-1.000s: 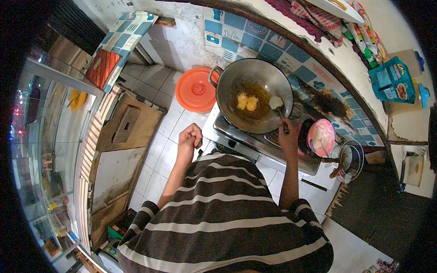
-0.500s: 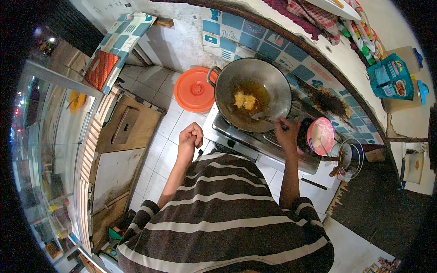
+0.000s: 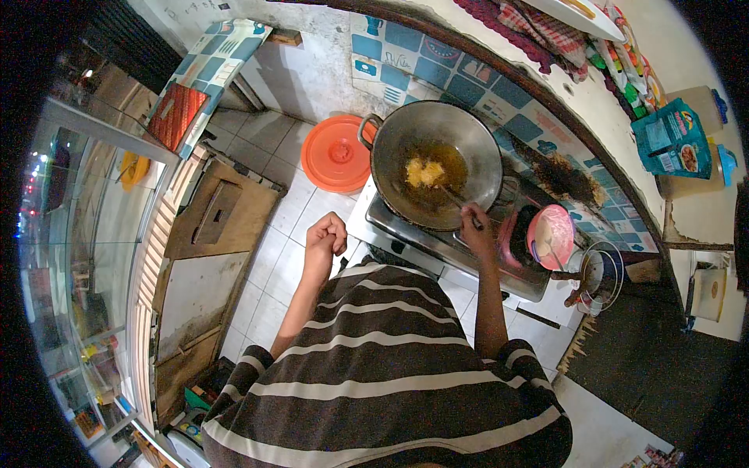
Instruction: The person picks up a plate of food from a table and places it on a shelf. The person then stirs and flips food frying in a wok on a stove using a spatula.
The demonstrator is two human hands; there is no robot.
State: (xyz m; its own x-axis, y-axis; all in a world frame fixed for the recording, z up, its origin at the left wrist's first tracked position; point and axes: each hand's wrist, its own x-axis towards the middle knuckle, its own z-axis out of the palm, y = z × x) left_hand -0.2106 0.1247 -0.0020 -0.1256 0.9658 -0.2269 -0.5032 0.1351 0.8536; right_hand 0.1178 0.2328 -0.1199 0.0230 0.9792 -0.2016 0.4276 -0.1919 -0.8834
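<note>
My right hand (image 3: 477, 226) is closed around the handle of a metal spatula (image 3: 451, 194) at the near right rim of the wok. The spatula's blade is low in the oil, beside yellow pieces of frying food (image 3: 424, 172). The large metal wok (image 3: 476, 140) rests on the stove (image 3: 402, 235). My left hand (image 3: 328, 234) hangs in the air left of the stove, with its fingers curled in; nothing shows in it.
An orange round lid (image 3: 324, 152) lies left of the wok. Right of the stove are a pink bowl of pale batter (image 3: 552, 234) and a wire-rimmed container (image 3: 605, 273). A glass case (image 3: 86, 257) stands at the left.
My right hand has moved left with the spatula, whose blade went from the wok's right side to beside the food. My left hand has stayed in place.
</note>
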